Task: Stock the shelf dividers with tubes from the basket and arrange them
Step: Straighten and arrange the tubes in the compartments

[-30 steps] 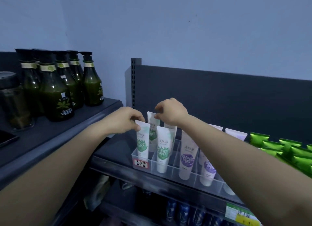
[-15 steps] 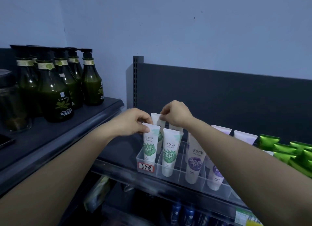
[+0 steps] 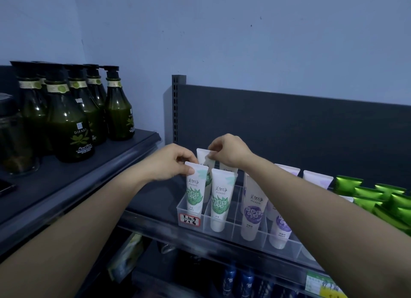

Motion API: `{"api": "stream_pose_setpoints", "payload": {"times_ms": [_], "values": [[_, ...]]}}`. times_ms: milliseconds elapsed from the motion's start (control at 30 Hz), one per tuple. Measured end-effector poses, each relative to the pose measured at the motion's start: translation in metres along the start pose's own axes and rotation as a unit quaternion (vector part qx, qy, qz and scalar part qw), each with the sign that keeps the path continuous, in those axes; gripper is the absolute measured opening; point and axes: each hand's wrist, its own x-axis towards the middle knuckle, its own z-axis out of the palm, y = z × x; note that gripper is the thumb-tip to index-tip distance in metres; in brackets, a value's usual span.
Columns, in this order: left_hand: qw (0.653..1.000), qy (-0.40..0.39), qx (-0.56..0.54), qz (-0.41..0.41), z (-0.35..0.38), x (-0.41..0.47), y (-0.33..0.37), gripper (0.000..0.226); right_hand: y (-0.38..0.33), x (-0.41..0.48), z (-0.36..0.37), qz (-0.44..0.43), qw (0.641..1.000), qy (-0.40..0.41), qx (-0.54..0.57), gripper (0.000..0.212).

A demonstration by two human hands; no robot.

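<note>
Here: left hand (image 3: 170,162) pinches front green tube (image 3: 195,192); right hand (image 3: 230,150) pinches rear green tube (image 3: 202,155); both in divider tray (image 3: 205,222).

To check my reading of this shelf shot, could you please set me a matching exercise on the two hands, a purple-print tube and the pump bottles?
1 left hand
2 right hand
3 purple-print tube
4 pump bottles

A on the raised shelf at left
B pinches the top of the rear green-print tube
C stands cap-down in the clear divider, untouched
D pinches the top of the front green-print tube

Pairs: 1-D, 2-B, 3-C, 4-A.
</note>
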Motion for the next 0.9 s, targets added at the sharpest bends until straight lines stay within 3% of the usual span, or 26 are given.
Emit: {"api": "stream_pose_setpoints", "payload": {"times_ms": [100, 233, 333, 433, 600, 900], "values": [[1.000, -0.004, -0.003, -0.001, -0.002, -0.002, 0.001, 0.022, 0.005, -0.004, -0.008, -0.001, 1.000, -0.002, 0.004, 0.028], [1.000, 0.021, 0.008, 0.008, -0.006, -0.001, 0.005, 0.012, 0.013, -0.012, -0.024, -0.001, 1.000, -0.005, 0.001, 0.024], [0.996, 0.063, 0.052, 0.044, -0.004, 0.002, 0.014, 0.020, 0.019, -0.018, -0.034, -0.001, 1.000, -0.022, -0.009, 0.022], [0.990, 0.038, 0.087, 0.101, 0.009, 0.002, 0.032, 0.023, 0.024, -0.022, -0.036, 0.006, 0.999, -0.041, -0.027, 0.020], [0.983, 0.006, 0.169, 0.074, 0.027, 0.008, 0.045, 0.014, 0.028, -0.025, -0.032, 0.004, 0.999, -0.024, -0.044, 0.002], [0.986, 0.024, 0.154, 0.061, 0.037, 0.012, 0.047, 0.005, 0.035, -0.025, -0.033, 0.008, 0.999, -0.011, -0.031, 0.003]]}}
